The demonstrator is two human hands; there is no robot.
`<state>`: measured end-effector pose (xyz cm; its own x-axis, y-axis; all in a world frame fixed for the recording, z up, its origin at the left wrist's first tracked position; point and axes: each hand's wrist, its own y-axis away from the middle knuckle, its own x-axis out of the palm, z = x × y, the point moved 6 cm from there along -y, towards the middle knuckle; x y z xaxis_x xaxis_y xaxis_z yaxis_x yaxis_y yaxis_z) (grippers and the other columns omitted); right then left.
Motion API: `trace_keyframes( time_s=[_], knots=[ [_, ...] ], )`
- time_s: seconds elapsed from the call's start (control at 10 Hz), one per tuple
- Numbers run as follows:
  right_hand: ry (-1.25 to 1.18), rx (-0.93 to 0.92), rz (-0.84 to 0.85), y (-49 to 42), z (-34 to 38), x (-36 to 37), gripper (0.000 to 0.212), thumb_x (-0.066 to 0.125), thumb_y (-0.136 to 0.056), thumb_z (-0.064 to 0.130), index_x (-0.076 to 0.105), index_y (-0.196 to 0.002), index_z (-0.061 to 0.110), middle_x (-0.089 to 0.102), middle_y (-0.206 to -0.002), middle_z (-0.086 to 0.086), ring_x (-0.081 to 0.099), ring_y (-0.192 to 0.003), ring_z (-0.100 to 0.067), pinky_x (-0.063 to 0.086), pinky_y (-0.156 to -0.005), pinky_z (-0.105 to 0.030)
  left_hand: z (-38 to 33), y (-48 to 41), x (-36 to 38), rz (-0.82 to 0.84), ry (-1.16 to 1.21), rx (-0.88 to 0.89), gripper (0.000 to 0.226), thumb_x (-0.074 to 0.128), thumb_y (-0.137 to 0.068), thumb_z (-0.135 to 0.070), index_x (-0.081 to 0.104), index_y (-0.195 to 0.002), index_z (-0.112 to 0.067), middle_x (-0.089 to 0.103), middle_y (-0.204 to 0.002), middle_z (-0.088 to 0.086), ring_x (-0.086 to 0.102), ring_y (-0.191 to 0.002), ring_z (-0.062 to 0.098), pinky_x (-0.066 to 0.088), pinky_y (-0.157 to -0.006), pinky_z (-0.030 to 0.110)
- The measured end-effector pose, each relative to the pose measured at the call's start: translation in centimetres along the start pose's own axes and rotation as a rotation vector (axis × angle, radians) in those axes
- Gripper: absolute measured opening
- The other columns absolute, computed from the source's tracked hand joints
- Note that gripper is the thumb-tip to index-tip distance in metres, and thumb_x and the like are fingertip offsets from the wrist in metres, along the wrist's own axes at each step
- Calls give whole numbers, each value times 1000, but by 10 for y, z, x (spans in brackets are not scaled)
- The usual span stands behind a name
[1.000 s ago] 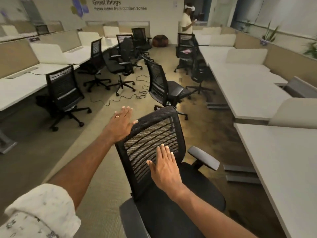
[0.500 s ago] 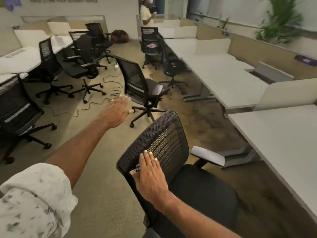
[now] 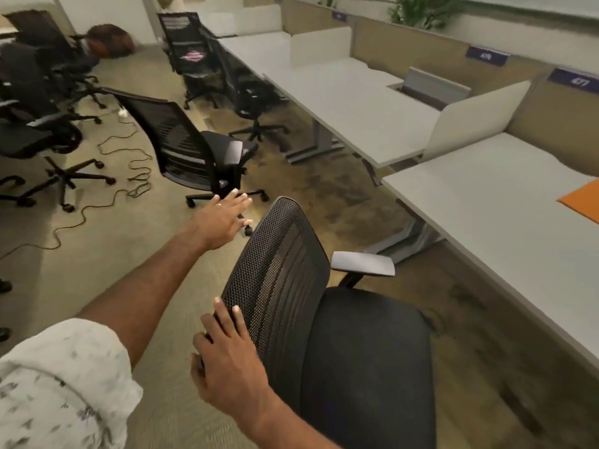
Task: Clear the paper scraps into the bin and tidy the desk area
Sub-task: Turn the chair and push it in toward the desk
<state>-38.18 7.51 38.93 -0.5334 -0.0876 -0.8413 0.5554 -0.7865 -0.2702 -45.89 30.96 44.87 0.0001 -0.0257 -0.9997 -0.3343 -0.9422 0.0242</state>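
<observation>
A black mesh office chair (image 3: 285, 273) stands in the aisle, its seat turned toward the grey desk (image 3: 486, 202) on the right. My right hand (image 3: 230, 354) lies on the left edge of the chair's backrest, fingers on the mesh and thumb round the rim. My left hand (image 3: 223, 215) is stretched out flat, fingers apart, just left of the backrest's top and apart from it, holding nothing. An orange sheet of paper (image 3: 583, 202) lies on the desk at the right edge of view. No bin and no paper scraps show.
A second black chair (image 3: 188, 147) stands ahead in the aisle, with several more at left and far back. A loose cable (image 3: 107, 196) snakes over the carpet at left. White dividers (image 3: 473, 121) split the row of desks on the right.
The view swung right toward the desks. The chair turned, seat toward the desk. My right hand slid to the backrest's left edge; my left hand came off the backrest top.
</observation>
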Motion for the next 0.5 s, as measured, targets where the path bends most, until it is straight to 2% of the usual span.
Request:
trace_keyframes(
  time_s=[0.1, 0.2, 0.3, 0.4, 0.5],
  knots=[
    [-26, -38, 20, 14, -5, -9, 28, 53, -92, 23, 55, -116, 9, 35, -149, -10, 1, -155, -28, 5, -126, -51, -6, -14, 17, 27, 148, 1, 52, 45, -107, -31, 37, -155, -17, 32, -164, 3, 22, -154, 19, 19, -125, 43],
    [61, -80, 106, 33, -4, -6, 35, 57, -89, 27, 54, -120, 12, 25, -161, -8, 2, -156, -27, 5, -127, -46, -20, -21, 32, 41, 340, -44, 53, 46, -105, -37, 42, -153, -13, 42, -159, 11, 38, -147, 26, 29, -120, 39],
    [157, -24, 216, 58, -4, 16, 37, 36, -104, 34, 48, -138, 26, 30, -164, 0, 17, -155, -21, 26, -121, -35, -25, -15, 45, 51, 488, -198, 59, 42, -106, -42, 34, -157, -13, 42, -157, 15, 40, -144, 34, 30, -117, 40],
    [362, 30, 201, 98, -20, 13, 48, 25, -109, 35, 29, -155, 23, 28, -165, 4, 17, -155, -19, 26, -121, -30, -12, -10, 58, -33, 684, -291, 54, 42, -107, -42, 41, -153, -14, 47, -154, 15, 42, -143, 32, 30, -117, 40],
    [291, 121, 246, 102, -6, 99, 53, 26, -108, 41, 24, -158, 23, 26, -164, 7, 16, -155, -17, 22, -122, -29, -3, -3, 81, -94, 959, -348, 40, 42, -106, -40, 64, -133, -20, 61, -137, 1, 52, -132, 25, 36, -111, 37]
  ],
)
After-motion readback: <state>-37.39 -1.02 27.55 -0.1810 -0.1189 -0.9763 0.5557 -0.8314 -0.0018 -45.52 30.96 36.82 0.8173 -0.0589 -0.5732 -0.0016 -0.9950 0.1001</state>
